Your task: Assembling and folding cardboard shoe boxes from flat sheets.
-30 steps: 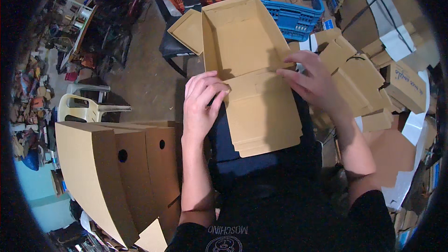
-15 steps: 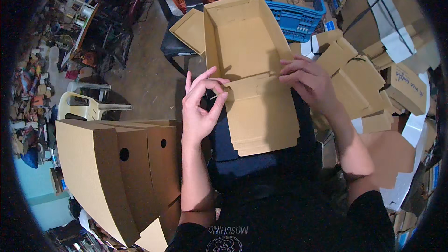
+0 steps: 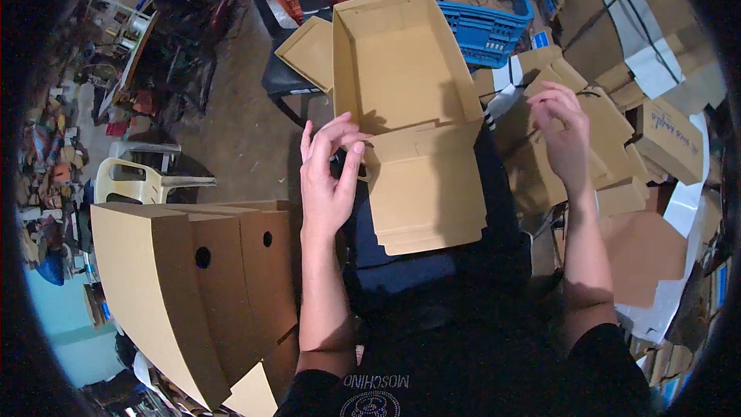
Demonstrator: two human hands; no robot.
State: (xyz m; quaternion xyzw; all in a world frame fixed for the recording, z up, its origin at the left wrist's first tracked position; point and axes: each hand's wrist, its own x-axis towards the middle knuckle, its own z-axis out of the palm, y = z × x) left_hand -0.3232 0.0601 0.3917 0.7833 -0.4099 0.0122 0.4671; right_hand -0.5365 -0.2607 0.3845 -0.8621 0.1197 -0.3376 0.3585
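A partly folded brown cardboard box (image 3: 405, 69) lies over my lap, its far part standing up as a shallow tray. Its near end panel (image 3: 427, 201) is spread flat toward me, with notched corners. At the left end of the crease between tray and panel, my left hand (image 3: 328, 177) has its index fingertip at the cardboard edge. Thumb and fingers there are apart; whether they touch the card I cannot tell. Off to the right of the box, my right hand (image 3: 562, 127) is raised with loosely bent fingers and holds nothing.
Several brown boxes with round holes (image 3: 193, 286) stand at my left, near a cream plastic chair (image 3: 127, 181). Ahead are a dark chair (image 3: 289, 73) with a cardboard piece (image 3: 309, 52) and a blue crate (image 3: 478, 27) of shoes. Flat cardboard (image 3: 610, 147) is heaped at right.
My right hand has left the box's right edge and moved up and to the right. The left thumb and index finger have parted. The box has shifted slightly left in view.
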